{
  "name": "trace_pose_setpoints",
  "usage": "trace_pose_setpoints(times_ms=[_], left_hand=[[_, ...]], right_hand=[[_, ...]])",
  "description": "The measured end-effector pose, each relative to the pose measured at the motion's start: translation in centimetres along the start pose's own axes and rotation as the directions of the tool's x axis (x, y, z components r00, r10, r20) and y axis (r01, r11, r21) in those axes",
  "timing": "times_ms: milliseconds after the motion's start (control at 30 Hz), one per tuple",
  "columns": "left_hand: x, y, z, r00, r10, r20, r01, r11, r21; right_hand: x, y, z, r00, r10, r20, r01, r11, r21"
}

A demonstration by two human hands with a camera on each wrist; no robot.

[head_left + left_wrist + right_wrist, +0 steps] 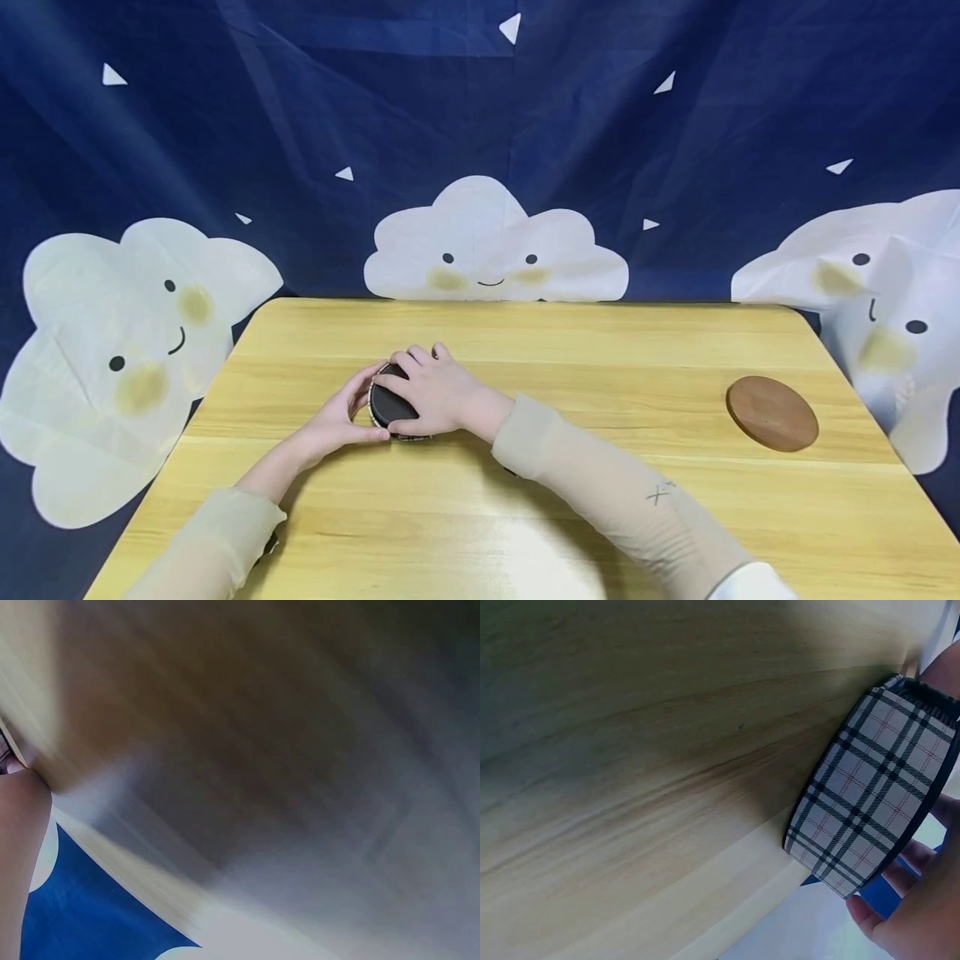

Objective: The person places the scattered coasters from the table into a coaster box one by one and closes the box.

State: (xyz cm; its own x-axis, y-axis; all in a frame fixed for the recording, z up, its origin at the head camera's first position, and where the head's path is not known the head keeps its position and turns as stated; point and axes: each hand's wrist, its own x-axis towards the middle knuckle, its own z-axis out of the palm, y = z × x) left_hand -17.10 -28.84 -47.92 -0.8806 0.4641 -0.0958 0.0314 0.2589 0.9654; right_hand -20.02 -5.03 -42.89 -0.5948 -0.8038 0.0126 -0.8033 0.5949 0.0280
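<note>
A round, low box (392,406) with a black top lies at the left middle of the table. In the right wrist view its side is white-and-black plaid with thin red lines and dark edges. My left hand (339,419) holds it from the left, thumb at the near side and fingers at the far side. From the right, my right hand (442,396) grips it over the top, thumb and fingers spread across the black surface toward its rim. Part of the top is hidden under that hand. The left wrist view catches only a bit of the left hand (19,847).
A flat brown disc (772,413) lies at the right of the wooden table (600,342). Behind the table hangs a dark blue cloth (420,108) with white clouds and small triangles. The table's far edge runs just beyond the hands.
</note>
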Motion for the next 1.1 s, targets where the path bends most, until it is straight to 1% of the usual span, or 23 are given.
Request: trace_pose_setpoints(times_ms=[267,467,700,900,1100], left_hand=[[0.1,0.0,0.0,1.000,-0.015,-0.002,0.015,1.000,0.003],[0.1,0.0,0.1,1.000,-0.010,-0.014,0.010,1.000,0.008],[0.1,-0.1,0.0,1.000,0.001,-0.009,-0.001,1.000,-0.006],[0.1,-0.3,0.1,1.000,0.012,-0.019,-0.012,1.000,-0.002],[0.2,-0.4,0.2,0.999,0.024,-0.027,-0.024,1.000,-0.002]], right_hand=[[-0.2,0.4,-0.4,1.000,0.003,-0.011,-0.003,0.999,0.033],[-1.2,1.0,-1.4,0.999,-0.002,-0.042,0.004,0.998,0.059],[-3.3,2.0,-2.0,0.997,0.001,-0.081,0.006,0.995,0.096],[-5.7,3.4,-2.1,0.996,0.031,-0.085,-0.022,0.994,0.106],[-8.3,5.1,-1.8,0.993,0.068,-0.093,-0.057,0.992,0.117]])
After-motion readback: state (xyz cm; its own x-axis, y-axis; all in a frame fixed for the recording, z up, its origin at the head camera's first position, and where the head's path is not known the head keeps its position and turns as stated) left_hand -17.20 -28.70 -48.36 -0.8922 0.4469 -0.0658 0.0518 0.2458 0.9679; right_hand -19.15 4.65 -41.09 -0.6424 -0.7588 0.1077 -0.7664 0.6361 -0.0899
